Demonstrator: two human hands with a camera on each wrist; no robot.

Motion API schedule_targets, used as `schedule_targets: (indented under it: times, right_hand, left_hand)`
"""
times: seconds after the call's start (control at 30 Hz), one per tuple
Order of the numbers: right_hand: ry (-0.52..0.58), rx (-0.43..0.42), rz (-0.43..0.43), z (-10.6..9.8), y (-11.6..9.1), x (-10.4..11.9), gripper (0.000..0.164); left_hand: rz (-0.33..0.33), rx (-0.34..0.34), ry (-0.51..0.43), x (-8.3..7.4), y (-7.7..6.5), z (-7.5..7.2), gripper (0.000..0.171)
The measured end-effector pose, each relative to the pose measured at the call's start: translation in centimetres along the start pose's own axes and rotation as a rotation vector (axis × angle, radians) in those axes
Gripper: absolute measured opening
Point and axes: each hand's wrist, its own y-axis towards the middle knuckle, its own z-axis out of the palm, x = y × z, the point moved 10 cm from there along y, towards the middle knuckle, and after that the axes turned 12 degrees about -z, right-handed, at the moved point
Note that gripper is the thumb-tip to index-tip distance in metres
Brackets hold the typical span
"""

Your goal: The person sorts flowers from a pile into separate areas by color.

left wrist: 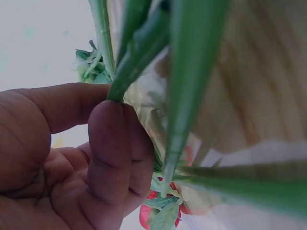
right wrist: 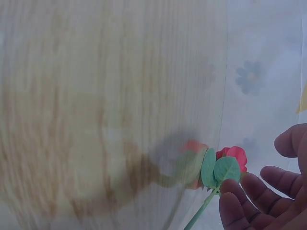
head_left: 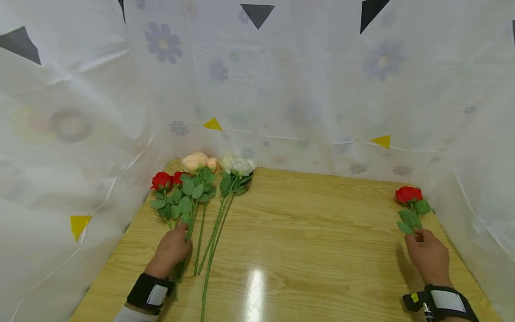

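On the left of the table, in the head view, lie red roses (head_left: 162, 180), peach flowers (head_left: 195, 162) and white flowers (head_left: 239, 165), all with long green stems. My left hand (head_left: 173, 248) is over the stems below the red roses. In the left wrist view, its thumb and fingers pinch a green stem (left wrist: 139, 57); which bloom that stem carries is hidden. A single red rose (head_left: 408, 195) lies at the far right. Just below its leaves is my right hand (head_left: 430, 255). The right wrist view shows that hand's fingers (right wrist: 268, 191) spread and relaxed beside the stem (right wrist: 200, 211).
The wooden table (head_left: 306, 241) has a light glare near its front. White patterned sheeting (head_left: 306, 89) stands behind it and along both sides. Black wrist bands (head_left: 149, 293) with cameras sit on both arms.
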Motion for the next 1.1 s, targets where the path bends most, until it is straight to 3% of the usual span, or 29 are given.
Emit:
schedule_targets:
  times: [0.3, 0.6, 0.93, 1.1]
  right_hand:
    - [0.000, -0.022, -0.009, -0.04, -0.17, -0.11, 0.043]
    - [0.028, 0.016, -0.012, 0.22, -0.39, 0.20, 0.047]
    - [0.022, 0.025, 0.004, 0.56, -0.37, -0.12, 0.048]
    - [0.018, 0.023, 0.011, 0.59, -0.40, -0.12, 0.047]
  left_hand:
    - [0.003, -0.007, -0.043, -0.38, -0.17, -0.46, 0.049]
    - [0.007, -0.034, -0.112, -0.77, -0.55, -0.67, 0.053]
    - [-0.007, -0.039, -0.021, -0.26, 0.03, 0.02, 0.049]
    - [0.018, -0.074, 0.008, -0.34, -0.03, -0.05, 0.036]
